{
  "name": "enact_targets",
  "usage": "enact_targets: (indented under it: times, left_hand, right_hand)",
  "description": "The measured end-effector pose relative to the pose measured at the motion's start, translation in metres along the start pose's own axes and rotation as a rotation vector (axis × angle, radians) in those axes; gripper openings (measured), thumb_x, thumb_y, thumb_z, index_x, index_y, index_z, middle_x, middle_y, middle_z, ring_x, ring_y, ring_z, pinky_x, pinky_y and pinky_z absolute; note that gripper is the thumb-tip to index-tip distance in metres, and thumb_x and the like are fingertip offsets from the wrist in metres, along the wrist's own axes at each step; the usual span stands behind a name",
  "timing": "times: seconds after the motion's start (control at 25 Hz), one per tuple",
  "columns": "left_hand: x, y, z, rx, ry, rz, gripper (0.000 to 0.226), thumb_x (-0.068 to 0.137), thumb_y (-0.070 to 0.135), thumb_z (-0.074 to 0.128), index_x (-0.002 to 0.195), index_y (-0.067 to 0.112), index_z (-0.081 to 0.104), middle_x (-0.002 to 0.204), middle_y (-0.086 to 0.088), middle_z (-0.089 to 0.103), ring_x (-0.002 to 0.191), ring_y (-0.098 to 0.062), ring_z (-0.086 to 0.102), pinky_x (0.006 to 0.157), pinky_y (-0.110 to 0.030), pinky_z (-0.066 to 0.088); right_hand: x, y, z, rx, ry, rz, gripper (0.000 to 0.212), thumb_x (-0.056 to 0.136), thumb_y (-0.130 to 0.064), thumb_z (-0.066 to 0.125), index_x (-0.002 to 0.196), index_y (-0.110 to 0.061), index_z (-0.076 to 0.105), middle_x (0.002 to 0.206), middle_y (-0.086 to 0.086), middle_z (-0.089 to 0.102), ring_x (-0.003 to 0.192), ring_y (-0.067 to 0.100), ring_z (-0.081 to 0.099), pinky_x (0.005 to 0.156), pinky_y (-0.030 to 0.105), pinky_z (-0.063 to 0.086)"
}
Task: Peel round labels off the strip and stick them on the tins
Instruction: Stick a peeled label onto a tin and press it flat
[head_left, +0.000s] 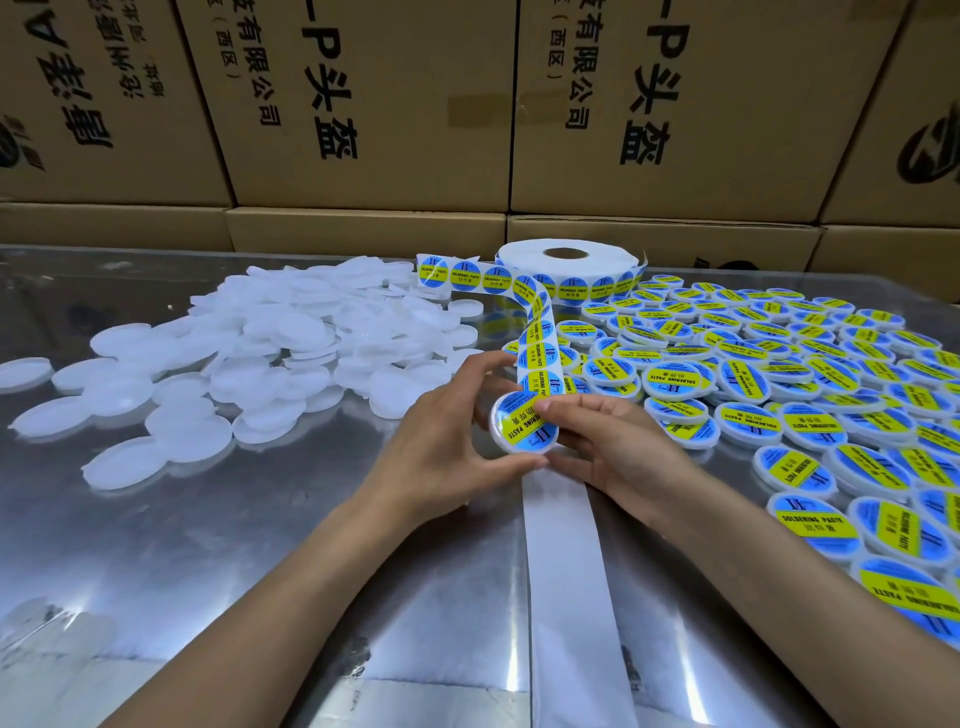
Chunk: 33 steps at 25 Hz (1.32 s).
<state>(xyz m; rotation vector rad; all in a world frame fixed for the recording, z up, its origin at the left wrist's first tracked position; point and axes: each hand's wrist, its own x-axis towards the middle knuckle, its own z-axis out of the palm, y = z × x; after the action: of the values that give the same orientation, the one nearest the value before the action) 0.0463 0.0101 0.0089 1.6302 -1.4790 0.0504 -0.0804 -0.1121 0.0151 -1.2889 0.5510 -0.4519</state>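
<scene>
holding labelled tin (524, 423) between left grip (457, 441), right grip (608, 441)

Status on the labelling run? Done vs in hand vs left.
Done: a large spread of labelled tins on the right of the table. In hand: left hand and right hand hold one tin with a label on it, at the end of the label strip. Left: a pile of plain white tins on the left; the roll still has labels.

A shiny metal table (156, 519) reflects light. Stacked cardboard boxes (363, 104) printed with black characters stand directly behind it.
</scene>
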Motion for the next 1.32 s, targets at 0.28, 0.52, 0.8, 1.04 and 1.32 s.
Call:
enact_targets:
  times: [0.28,0.52,0.8,1.04,1.32]
  left_hand:
    - [-0.001,0.001,0.0,-0.007,0.048,-0.011,0.081,0.059,0.044,0.086,0.126,0.028,0.044,0.097,0.028,0.064,0.077,0.003,0.062,0.073,-0.012,0.047]
    - [-0.001,-0.001,0.0,0.047,0.05,-0.004,0.081,0.059,0.047,0.084,0.127,0.03,0.043,0.096,0.03,0.061,0.072,0.007,0.054,0.069,-0.013,0.044]
    - [0.0,0.007,0.0,0.034,0.1,0.041,0.079,0.061,0.039,0.085,0.128,0.027,0.044,0.101,0.022,0.063,0.072,0.007,0.054,0.073,-0.017,0.047]
    - [-0.003,0.016,0.005,0.125,0.064,0.076,0.087,0.057,0.047,0.086,0.131,0.031,0.042,0.108,0.014,0.065,0.069,0.006,0.049,0.073,-0.03,0.051]
    - [-0.002,0.015,0.009,0.061,0.1,0.053,0.089,0.055,0.047,0.087,0.13,0.023,0.044,0.1,0.01,0.067,0.066,-0.008,0.049,0.07,-0.035,0.048]
  right_hand:
    - [-0.004,0.003,0.009,-0.08,0.067,-0.104,0.007,0.087,-0.013,0.065,0.08,-0.013,0.064,0.08,0.002,0.068,0.072,0.008,0.062,0.067,0.023,0.051]
    - [-0.006,0.004,0.014,-0.159,0.06,-0.181,0.022,0.086,-0.01,0.066,0.098,-0.028,0.061,0.076,0.005,0.065,0.06,0.006,0.06,0.063,0.022,0.053]
    - [-0.004,0.0,0.009,-0.259,-0.02,-0.106,0.069,0.064,-0.039,0.077,0.126,-0.019,0.054,0.088,-0.002,0.072,0.081,0.01,0.066,0.088,0.031,0.054]
    - [-0.007,0.002,0.009,-0.417,-0.171,-0.272,0.019,0.08,-0.025,0.073,0.064,-0.02,0.064,0.059,-0.011,0.058,0.054,0.001,0.051,0.052,0.009,0.039]
    - [-0.004,0.002,0.013,-0.474,0.069,-0.207,0.055,0.093,-0.052,0.045,0.057,-0.014,0.06,0.049,-0.005,0.059,0.043,0.006,0.054,0.042,0.011,0.038]
